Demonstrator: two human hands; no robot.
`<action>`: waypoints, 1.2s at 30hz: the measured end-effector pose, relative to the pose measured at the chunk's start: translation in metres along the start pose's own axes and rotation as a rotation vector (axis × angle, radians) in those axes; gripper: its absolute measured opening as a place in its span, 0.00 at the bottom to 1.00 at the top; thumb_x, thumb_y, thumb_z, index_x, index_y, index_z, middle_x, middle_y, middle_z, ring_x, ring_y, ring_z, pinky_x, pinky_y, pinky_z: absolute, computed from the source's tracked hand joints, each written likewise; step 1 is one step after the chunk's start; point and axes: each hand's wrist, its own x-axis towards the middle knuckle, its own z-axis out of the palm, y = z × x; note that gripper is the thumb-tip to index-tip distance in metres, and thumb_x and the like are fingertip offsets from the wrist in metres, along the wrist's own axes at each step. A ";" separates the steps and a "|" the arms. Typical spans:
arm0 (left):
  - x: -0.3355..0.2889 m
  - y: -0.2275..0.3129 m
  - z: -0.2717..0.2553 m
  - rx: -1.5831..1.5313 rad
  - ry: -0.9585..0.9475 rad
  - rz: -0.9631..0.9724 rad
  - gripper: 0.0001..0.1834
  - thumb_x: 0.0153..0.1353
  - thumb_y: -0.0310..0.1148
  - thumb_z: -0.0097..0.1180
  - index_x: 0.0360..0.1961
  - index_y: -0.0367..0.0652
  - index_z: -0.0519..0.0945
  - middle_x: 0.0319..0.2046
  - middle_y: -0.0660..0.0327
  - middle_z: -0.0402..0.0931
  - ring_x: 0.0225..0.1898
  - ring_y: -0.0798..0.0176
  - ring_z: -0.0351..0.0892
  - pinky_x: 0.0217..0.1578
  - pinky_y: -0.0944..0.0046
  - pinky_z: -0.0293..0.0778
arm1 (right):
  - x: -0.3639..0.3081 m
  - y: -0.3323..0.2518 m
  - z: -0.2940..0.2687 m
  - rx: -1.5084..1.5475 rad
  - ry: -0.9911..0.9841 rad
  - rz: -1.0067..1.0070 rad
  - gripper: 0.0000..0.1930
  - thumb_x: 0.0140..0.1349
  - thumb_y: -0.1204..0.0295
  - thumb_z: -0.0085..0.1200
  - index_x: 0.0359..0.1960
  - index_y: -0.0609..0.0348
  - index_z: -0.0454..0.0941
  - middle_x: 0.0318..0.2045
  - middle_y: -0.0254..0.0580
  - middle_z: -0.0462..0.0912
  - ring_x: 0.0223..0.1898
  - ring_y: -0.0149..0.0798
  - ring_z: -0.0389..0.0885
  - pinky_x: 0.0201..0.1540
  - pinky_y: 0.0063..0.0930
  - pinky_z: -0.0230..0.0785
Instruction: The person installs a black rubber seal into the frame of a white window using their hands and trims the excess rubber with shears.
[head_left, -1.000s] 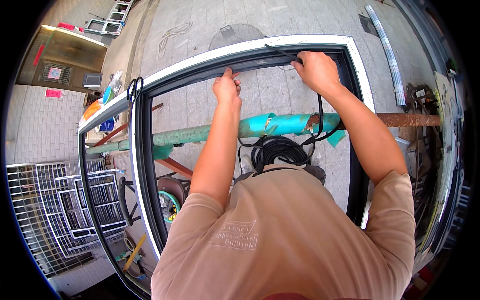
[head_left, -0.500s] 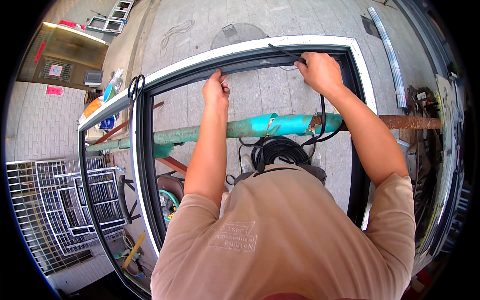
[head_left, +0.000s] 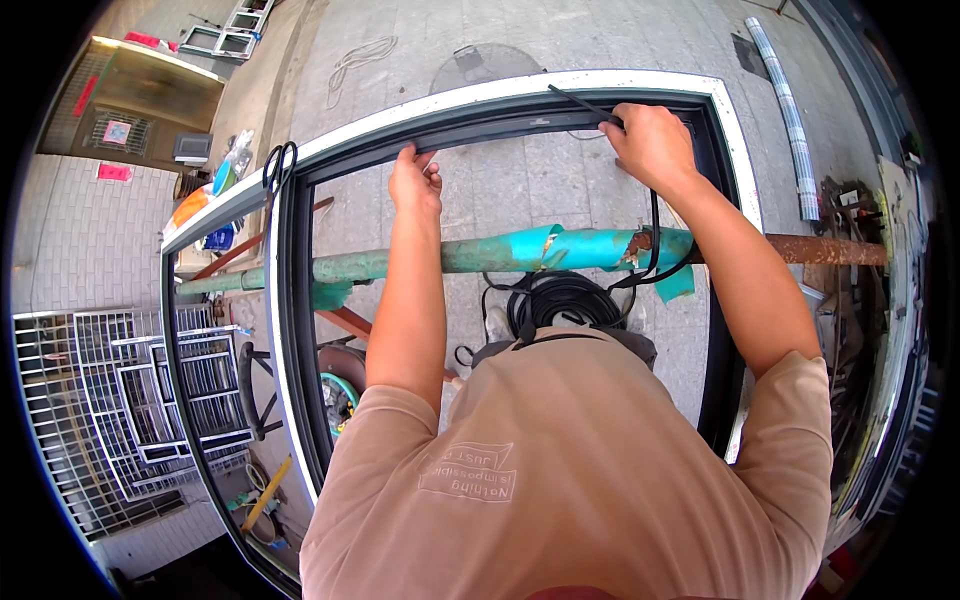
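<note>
A large dark window frame with white outer edges (head_left: 470, 95) lies in front of me. My left hand (head_left: 415, 182) is at the inner edge of its far rail, with fingers curled and fingertips against the dark profile. Farther right, near the far right corner, my right hand (head_left: 652, 148) is closed around a black rubber sealing strip (head_left: 580, 101). One end sticks out to the left over the rail. The strip's long part (head_left: 655, 225) hangs below the hand, toward a black coil (head_left: 565, 300) on the ground by my feet.
A green and turquoise pipe (head_left: 400, 262) with a rusty end crosses beneath the frame. Black-handled scissors (head_left: 280, 165) hang over the frame's divider. Metal grilles (head_left: 180, 400) lean at the left. A long wrapped roll (head_left: 785, 120) lies at the far right.
My left hand has slid a little left along the far rail. The right hand keeps its hold on the strip near the corner. The whole view has shifted slightly.
</note>
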 end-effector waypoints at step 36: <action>0.018 0.014 -0.027 0.046 0.082 0.089 0.11 0.77 0.41 0.63 0.45 0.44 0.82 0.35 0.59 0.90 0.23 0.73 0.72 0.19 0.72 0.66 | 0.000 0.001 0.004 -0.028 0.023 -0.014 0.16 0.72 0.56 0.65 0.43 0.57 0.91 0.38 0.56 0.92 0.45 0.61 0.92 0.53 0.55 0.83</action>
